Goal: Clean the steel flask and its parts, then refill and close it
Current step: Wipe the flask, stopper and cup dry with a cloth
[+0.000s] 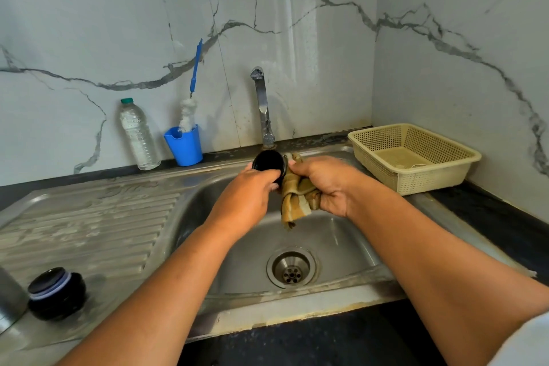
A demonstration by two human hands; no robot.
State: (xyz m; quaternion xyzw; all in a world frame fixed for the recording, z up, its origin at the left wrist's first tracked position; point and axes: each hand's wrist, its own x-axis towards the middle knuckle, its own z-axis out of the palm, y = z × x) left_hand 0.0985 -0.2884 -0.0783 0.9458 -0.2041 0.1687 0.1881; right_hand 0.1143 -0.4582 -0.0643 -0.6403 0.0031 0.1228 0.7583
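Forearms reach over the sink rim (297, 310); hands hold cap (269, 161) and cloth (297, 196).

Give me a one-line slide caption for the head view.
Over the sink, left hand holds black cap; right hand wipes with cloth.

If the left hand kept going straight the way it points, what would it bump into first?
Probably the tap behind the sink: the left hand, holding a black cap, points up toward it. Depth is hard to judge.
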